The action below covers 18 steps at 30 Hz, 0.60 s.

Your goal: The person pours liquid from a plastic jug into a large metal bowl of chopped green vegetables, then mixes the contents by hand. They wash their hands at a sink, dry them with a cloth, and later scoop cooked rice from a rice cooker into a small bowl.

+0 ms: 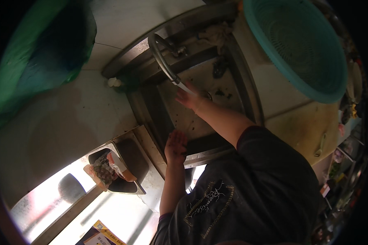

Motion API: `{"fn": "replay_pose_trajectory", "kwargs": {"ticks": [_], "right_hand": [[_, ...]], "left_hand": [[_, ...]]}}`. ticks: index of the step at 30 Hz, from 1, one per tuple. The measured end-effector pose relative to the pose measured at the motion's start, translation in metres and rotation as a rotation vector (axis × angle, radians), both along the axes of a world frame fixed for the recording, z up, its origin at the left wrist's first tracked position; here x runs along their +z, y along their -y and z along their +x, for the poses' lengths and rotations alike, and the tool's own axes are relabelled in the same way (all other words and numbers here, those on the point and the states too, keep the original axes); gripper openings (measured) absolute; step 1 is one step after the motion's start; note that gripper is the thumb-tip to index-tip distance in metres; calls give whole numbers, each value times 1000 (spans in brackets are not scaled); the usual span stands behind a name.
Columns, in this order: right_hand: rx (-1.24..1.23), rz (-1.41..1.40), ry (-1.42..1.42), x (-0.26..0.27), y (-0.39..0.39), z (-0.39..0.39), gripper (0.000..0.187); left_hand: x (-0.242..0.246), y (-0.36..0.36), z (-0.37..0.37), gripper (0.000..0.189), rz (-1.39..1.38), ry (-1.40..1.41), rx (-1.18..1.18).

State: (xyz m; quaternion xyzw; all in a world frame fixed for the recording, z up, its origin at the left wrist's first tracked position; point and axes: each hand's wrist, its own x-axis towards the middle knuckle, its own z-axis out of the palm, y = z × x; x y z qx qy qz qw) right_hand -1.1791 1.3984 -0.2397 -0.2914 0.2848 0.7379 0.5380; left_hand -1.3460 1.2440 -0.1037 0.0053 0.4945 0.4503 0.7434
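Observation:
My right hand (190, 97) is under the curved metal faucet (162, 59), where a pale stream of water falls onto it. Its fingers are spread and hold nothing. Lower down, at the sink's near left edge, my left hand (176, 146) is palm up with dark bits stuck to the skin; it grips nothing. Both are over a rectangular metal sink (254, 92) with dark scraps on its floor. A dark, wet-looking clump (220, 67) lies near the sink's far right corner. A crumpled cloth (216, 33) rests on the rim behind it.
A turquoise plastic colander (331, 88) stands at upper right, above a yellowish cutting board (297, 131) bearing a small utensil (321, 145). At lower left, a metal container (141, 186) holds bagged chopped food (104, 171). Small white pieces (114, 82) lie left of the sink.

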Motion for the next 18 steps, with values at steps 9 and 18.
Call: {"fn": "replay_pose_trajectory", "kwargs": {"ticks": [9,18], "right_hand": [[265,180,207,99,50,50,35],[159,-94,435,59,126,165,32]], "left_hand": [[-58,-51,20,33,2,-4,-184],[-50,-153,173,60,-21,-266,-461]]}}
